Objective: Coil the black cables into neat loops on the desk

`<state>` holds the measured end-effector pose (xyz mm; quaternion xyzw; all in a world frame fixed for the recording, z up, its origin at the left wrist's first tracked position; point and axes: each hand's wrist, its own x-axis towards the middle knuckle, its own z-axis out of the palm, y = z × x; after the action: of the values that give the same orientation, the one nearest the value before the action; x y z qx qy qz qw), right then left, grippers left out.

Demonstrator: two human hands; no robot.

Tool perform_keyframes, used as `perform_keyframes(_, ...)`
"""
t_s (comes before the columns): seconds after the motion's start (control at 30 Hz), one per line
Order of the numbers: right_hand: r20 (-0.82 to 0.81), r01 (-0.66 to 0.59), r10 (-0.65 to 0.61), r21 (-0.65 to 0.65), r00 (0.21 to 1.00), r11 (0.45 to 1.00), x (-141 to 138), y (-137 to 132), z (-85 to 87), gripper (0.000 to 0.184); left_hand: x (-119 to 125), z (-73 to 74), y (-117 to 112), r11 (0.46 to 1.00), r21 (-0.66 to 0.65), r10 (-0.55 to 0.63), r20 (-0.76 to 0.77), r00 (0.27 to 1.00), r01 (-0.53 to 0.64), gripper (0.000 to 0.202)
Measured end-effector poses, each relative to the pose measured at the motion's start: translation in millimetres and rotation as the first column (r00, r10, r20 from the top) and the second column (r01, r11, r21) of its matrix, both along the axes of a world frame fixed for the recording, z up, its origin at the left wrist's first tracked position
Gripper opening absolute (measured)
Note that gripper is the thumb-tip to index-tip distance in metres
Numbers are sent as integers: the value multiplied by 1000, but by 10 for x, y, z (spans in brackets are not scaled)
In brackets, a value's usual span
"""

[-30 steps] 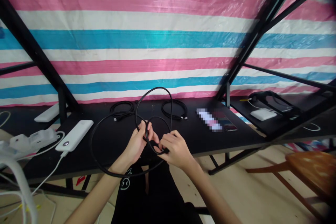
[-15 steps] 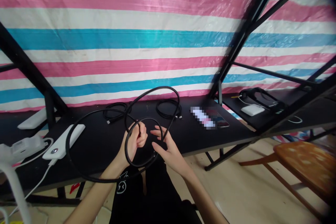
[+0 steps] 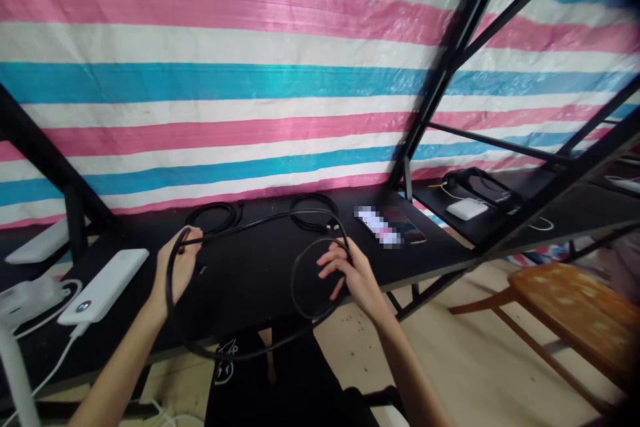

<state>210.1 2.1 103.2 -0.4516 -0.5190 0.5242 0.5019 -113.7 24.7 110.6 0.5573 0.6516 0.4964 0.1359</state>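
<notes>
A long black cable (image 3: 280, 213) hangs in wide loops between my two hands over the black table. My left hand (image 3: 176, 265), at the table's left part, is closed round one stretch of it. On the right, my right hand (image 3: 353, 273) has its fingers curled about the cable, with a smaller loop hanging beside them. Two more black cables lie behind on the tabletop: one coiled cable (image 3: 233, 217) at the left, beyond my left hand, and another coiled cable (image 3: 300, 221) nearer the middle.
A white power bank (image 3: 107, 283) with a white lead lies at the left, beside white plugs (image 3: 30, 303). A phone (image 3: 377, 225) lies at the table's right end. Black metal frame bars (image 3: 433, 93) slant up at both sides. A wooden chair (image 3: 555, 307) stands at the right.
My hands have moved apart, left hand leftward and right hand rightward, stretching the cable loops wider between them. The right hand's fingers have curled in around the cable.
</notes>
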Motion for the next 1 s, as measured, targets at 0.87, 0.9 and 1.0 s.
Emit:
perform_keyframes(0.87, -235, 296, -210, 439, 949, 848, 525, -135, 1348, 27, 267, 15, -14, 681, -310, -710, -58, 702, 663, 46)
perform_keyframes(0.9, -162, 263, -209, 510, 964, 819, 484, -134, 1485, 25, 300, 105, -15, 702, -275, -691, -39, 722, 657, 46)
perform_keyframes(1.0, 70, 84, -182, 693, 981, 716, 234, -118, 1831, 18, 501, 543, -108, 822, -51, -557, 132, 820, 567, 41)
